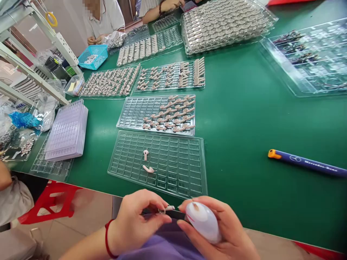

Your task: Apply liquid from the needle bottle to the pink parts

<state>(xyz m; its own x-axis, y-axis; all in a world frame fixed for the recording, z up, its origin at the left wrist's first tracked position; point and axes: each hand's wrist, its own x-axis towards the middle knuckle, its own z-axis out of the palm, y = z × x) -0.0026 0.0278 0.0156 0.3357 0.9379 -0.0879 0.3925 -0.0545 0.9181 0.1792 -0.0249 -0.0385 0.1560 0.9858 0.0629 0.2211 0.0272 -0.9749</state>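
My left hand (145,216), with a red cord at the wrist, pinches a small white earbud piece (169,208) just past the table's front edge. In my right hand (225,227) sits a rounded, translucent white squeeze bottle (203,222) with a brownish spot and a red mark. Its tip points toward the left hand; whether it touches the earbud piece I cannot tell. Beyond both hands lies a clear compartment tray (181,164). On that tray rest two loose earbud pieces, one upright (145,154) and one tilted (148,169).
Behind is a tray of earbud pieces (173,113), with more filled trays (111,81) and a tall tray stack (225,25) farther back. Purple-tinted trays (66,131) are piled left. A blue box cutter (309,162) lies right. Another person (104,18) sits across, beside a blue basket (93,57).
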